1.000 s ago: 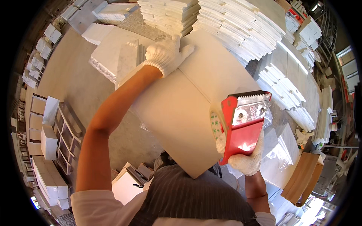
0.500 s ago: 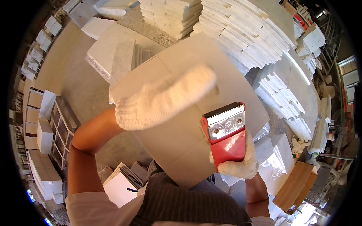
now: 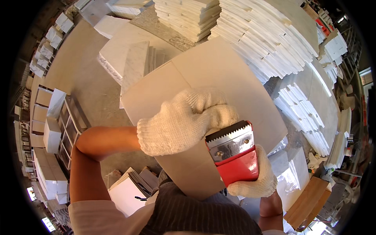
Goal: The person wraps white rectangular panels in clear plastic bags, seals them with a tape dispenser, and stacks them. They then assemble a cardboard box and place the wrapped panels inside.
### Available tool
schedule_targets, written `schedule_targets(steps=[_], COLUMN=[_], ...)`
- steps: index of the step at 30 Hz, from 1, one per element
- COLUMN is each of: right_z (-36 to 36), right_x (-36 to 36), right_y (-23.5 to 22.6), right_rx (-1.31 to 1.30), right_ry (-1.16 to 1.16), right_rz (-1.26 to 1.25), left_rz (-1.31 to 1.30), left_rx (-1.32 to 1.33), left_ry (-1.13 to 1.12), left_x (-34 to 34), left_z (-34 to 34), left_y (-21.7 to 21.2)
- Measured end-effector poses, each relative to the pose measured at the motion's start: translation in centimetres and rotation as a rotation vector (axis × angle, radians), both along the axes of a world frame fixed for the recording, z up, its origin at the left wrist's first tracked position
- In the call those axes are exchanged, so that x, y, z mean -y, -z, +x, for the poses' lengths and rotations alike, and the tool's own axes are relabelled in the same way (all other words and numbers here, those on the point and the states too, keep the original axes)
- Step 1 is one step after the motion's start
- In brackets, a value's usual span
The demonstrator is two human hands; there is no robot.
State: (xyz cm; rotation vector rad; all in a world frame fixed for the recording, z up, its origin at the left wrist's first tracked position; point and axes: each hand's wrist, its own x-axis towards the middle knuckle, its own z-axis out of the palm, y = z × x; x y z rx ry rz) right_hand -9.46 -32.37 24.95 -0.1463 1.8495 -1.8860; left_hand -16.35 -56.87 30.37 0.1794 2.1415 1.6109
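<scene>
A closed cardboard box [image 3: 219, 74] sits right in front of me, its top flaps meeting along a seam. My right hand [image 3: 258, 176], in a white knit glove, grips a red tape dispenser [image 3: 235, 156] with a toothed metal blade at the box's near edge. My left hand [image 3: 184, 119], also gloved, lies curled on the box top just left of the dispenser's blade, touching it. Whether it pinches tape I cannot tell.
Tall stacks of flat white cartons [image 3: 266, 39] stand beyond the box and to the right. Flattened boxes [image 3: 129, 58] lie on the floor to the far left. Divided cartons [image 3: 58, 117] line the left side. A wooden board [image 3: 309, 199] sits at lower right.
My left hand drew back from the far edge of the box to the dispenser at the near edge. The dispenser moved lower and left onto the box's near edge.
</scene>
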Motion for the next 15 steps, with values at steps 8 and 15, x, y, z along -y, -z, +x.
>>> schedule_targets(steps=[8, 15], right_z=[-1.6, -3.5], right_x=[0.0, 2.9], right_y=[-2.6, -5.4], right_rx=[0.095, 0.211], right_ry=[-0.048, -0.016], right_rz=[0.074, 0.192], left_rz=[-0.286, -0.504], left_rx=[-0.658, -0.375], left_ry=[-0.232, -0.409], left_x=[9.4, 15.9], left_z=[-7.1, -15.7], left_y=[2.1, 6.8])
